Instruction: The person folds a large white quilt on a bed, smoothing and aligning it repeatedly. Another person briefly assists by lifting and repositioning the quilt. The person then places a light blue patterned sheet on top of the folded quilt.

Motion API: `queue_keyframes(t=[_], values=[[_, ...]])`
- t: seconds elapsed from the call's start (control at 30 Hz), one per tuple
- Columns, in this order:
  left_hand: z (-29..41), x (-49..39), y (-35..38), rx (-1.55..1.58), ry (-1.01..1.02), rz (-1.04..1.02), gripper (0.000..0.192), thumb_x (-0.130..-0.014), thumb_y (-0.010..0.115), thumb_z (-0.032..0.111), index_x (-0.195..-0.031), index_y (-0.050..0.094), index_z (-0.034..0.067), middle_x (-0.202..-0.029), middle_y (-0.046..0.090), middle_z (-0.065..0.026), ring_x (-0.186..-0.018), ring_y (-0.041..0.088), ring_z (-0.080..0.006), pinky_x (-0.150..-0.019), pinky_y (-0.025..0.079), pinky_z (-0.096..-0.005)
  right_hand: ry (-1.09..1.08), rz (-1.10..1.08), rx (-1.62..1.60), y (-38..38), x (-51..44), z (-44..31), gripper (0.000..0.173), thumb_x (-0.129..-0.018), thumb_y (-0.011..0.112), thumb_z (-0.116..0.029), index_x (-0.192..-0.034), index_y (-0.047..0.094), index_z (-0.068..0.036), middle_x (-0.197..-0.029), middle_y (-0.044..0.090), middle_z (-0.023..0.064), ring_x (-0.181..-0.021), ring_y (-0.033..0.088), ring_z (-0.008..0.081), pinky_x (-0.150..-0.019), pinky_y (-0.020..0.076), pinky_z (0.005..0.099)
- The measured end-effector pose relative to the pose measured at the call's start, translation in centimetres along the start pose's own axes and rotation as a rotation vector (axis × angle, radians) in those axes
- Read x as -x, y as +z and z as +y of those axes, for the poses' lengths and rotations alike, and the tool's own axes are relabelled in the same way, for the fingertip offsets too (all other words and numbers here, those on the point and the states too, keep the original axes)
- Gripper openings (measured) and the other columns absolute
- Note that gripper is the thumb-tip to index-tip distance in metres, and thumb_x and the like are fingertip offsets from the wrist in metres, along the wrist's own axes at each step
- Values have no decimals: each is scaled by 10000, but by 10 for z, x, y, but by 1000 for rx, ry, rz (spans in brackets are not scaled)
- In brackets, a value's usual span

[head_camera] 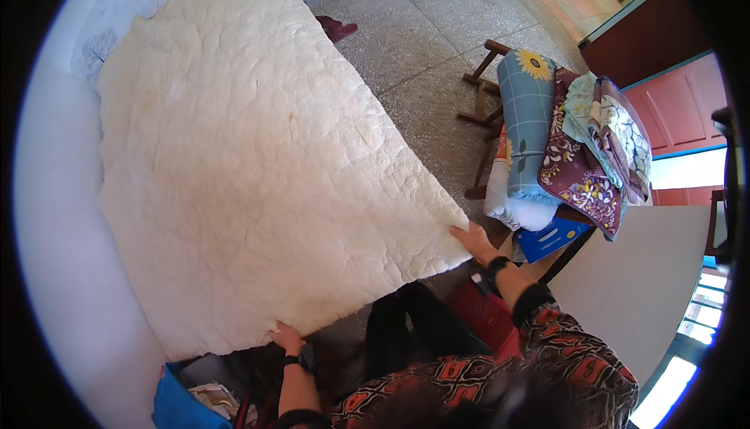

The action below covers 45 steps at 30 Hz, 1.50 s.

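Observation:
A large cream-coloured batting or felt pad point(263, 165) spreads out before me, its surface wrinkled and its edges uneven. Along its near edge, my left hand point(287, 337) grips the border, the fingers hidden underneath. My right hand point(474, 241) holds the near right corner, with the thumb on top. Whatever supports the pad is covered by it. Its left side lies against a white wall point(58, 194).
To the right, a wooden chair point(483, 101) carries folded quilts point(530, 130) and a maroon floral cloth point(577, 177). A blue box point(551, 238) sits below them. A dark red shoe point(337, 29) lies on the speckled floor point(410, 36). A blue container point(181, 399) stands near my left arm.

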<state>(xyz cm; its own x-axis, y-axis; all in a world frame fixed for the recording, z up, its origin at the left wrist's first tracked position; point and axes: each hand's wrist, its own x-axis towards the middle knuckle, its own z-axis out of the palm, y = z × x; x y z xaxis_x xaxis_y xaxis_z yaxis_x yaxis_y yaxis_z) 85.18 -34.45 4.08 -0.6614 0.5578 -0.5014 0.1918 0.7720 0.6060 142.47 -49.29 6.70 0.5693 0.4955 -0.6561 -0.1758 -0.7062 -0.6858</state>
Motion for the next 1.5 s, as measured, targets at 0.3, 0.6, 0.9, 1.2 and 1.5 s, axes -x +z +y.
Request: queue_keyframes(t=[0.3, 0.6, 0.9, 1.2, 1.5], values=[[-21, 10, 13, -1173, 363, -726, 501, -921, 553, 154, -1310, 433, -138, -1290, 514, -342, -1188, 522, -429, -992, 418, -417, 148, -20, 651, -20, 1, 15, 730, -835, 686, -475, -1367, 461, -30, -1295, 576, 200, -1201, 553, 348, -1016, 411, 524], [69, 189, 168, -975, 837, -360, 856, -808, 580, 165, -1537, 164, -4, -1519, 197, -364, -1437, 174, -461, -1179, 187, -464, -216, -136, 608, -99, -4, 11, 444, -862, 649, -313, -1210, 586, -44, -1222, 592, 227, -1172, 540, 416, -989, 419, 533], [56, 304, 353, -1330, 576, -976, 764, -860, 583, 444, -1515, 340, 135, -1507, 360, -247, -1372, 366, -399, -1150, 284, -474, -263, 39, 433, -241, -42, -12, 444, -872, 643, -279, -1183, 582, 33, -1136, 641, 237, -995, 642, 382, -899, 502, 442], [137, 267, 384, -1299, 722, -1031, 408, -877, 615, 280, -1227, 638, 72, -1348, 574, -148, -1267, 523, -295, -1014, 460, -385, -352, -101, 438, -254, -75, -83, 439, -883, 649, -292, -1197, 584, 8, -1137, 656, 201, -1092, 625, 350, -934, 491, 400], [213, 133, 380, -1615, 1436, -1032, 264, -779, 656, 345, -787, 674, 82, -845, 660, -141, -793, 658, -336, -661, 529, -508, -243, -206, 309, -240, -172, -223, 412, -934, 595, -265, -1241, 555, 7, -1088, 656, 202, -1045, 637, 319, -897, 494, 384]])
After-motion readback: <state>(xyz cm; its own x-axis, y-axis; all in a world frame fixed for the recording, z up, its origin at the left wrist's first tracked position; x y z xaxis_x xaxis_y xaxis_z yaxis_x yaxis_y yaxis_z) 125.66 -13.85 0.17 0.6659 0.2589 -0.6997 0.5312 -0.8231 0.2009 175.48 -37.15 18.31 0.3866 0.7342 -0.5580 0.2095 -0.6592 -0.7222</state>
